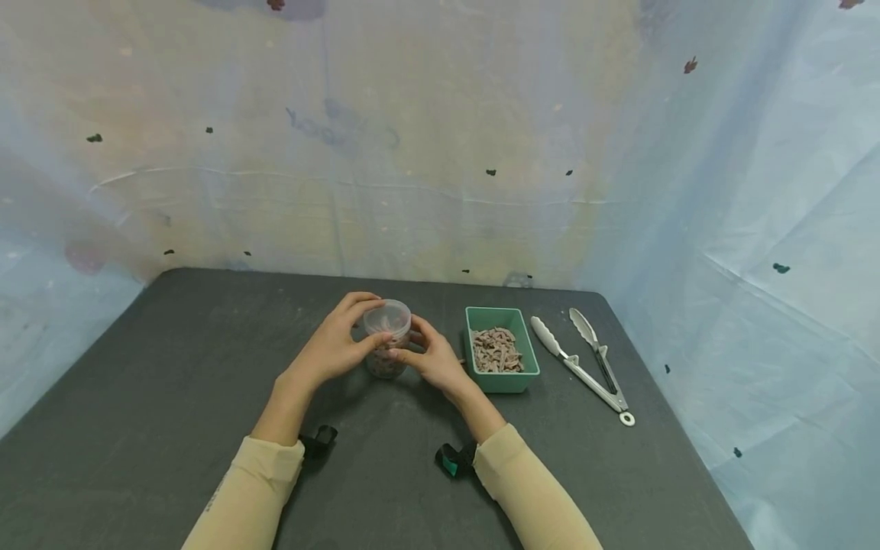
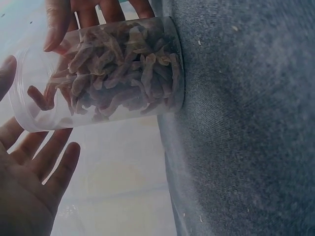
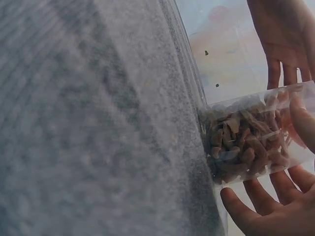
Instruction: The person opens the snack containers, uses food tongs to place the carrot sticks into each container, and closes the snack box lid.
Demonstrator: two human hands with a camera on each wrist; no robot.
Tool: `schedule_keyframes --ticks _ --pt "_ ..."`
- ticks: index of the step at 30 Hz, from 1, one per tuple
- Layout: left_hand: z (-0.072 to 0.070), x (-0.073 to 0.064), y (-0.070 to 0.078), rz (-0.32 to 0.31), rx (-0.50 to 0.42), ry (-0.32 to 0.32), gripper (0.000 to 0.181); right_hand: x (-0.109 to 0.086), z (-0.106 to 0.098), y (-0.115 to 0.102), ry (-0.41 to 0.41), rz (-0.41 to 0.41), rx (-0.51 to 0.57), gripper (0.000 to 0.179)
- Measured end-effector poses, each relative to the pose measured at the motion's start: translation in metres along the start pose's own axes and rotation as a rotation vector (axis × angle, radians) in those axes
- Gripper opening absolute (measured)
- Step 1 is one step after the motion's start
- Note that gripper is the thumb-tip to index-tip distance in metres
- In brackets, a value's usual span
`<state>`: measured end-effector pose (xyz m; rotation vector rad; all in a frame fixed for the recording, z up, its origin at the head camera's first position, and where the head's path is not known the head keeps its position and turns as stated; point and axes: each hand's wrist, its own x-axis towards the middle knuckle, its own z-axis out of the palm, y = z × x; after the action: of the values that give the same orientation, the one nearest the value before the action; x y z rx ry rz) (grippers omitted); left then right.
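A clear plastic jar (image 1: 386,368) stands upright on the table, partly filled with brown dried strips (image 2: 123,69). Its translucent lid (image 1: 388,315) sits on top. The left hand (image 1: 334,341) grips the lid's edge from the left, thumb in front and fingers behind. From the right, the right hand (image 1: 437,359) holds the upper part of the jar, its thumb across the front. Both thumbs are close together on the near side. In the right wrist view, the jar's base rests on the table while fingers surround its upper end.
Right of the jar is a green rectangular tub (image 1: 504,383) with more brown strips. Beyond it lie metal tongs (image 1: 584,374), spread apart. The dark table (image 1: 172,428) meets plastic sheeting (image 1: 412,153) at the back and sides.
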<state>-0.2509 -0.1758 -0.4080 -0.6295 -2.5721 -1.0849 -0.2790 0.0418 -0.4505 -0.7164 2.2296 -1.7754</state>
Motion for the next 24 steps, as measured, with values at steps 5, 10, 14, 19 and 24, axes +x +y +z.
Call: schedule_keyframes --ticks 5,10,14,19,24 --pt "0.004 0.0 0.0 -0.021 0.04 -0.024 0.064 -0.004 -0.004 0.001 0.019 0.014 -0.029 0.074" --pt "0.003 0.001 0.002 -0.043 0.137 -0.011 0.074 -0.013 -0.015 -0.01 0.051 -0.016 -0.055 0.077" --pt "-0.006 -0.002 -0.001 -0.055 0.219 0.006 0.081 -0.023 -0.033 -0.025 0.092 -0.069 -0.119 0.077" --pt "-0.024 -0.014 -0.012 -0.077 0.293 0.007 0.085 -0.033 -0.06 -0.038 0.151 -0.102 -0.251 0.075" --pt "-0.046 -0.026 -0.024 -0.093 0.379 0.01 0.088 -0.04 -0.093 -0.041 0.213 -0.116 -0.42 0.073"
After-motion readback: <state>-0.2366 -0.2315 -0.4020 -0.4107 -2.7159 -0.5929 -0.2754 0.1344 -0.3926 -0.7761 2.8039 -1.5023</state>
